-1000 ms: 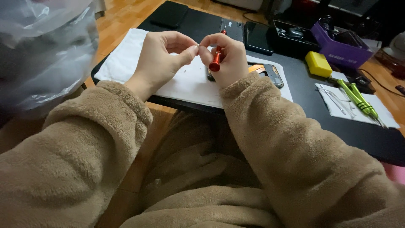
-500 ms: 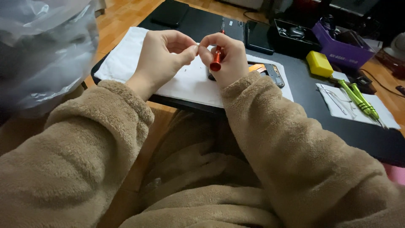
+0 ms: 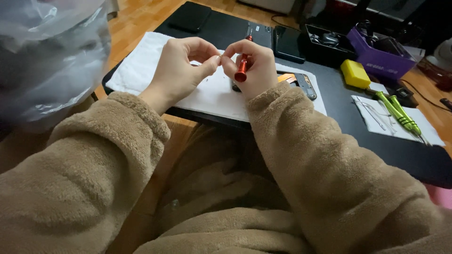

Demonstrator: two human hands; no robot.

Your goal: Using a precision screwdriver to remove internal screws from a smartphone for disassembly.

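My right hand (image 3: 252, 66) holds a small red screwdriver (image 3: 242, 68) tucked in the palm, tip pointing away from me. My left hand (image 3: 181, 68) meets it fingertip to fingertip, and the two pinch something tiny between them that is too small to make out. Both hands hover over a white cloth (image 3: 141, 66) spread on a black table (image 3: 339, 122). Just right of my right hand an opened phone (image 3: 301, 82) with an orange part lies on the cloth. Fuzzy tan sleeves cover both arms.
Two green screwdrivers (image 3: 398, 113) rest on a white sheet at the right. A yellow block (image 3: 355, 74), a purple box (image 3: 381, 51) and dark flat devices (image 3: 190, 16) sit at the back. A clear plastic bag (image 3: 47, 56) bulges at the left.
The hands stayed together over the cloth; the fingertips shifted slightly while working the tiny item. The screwdriver remains in the right hand.
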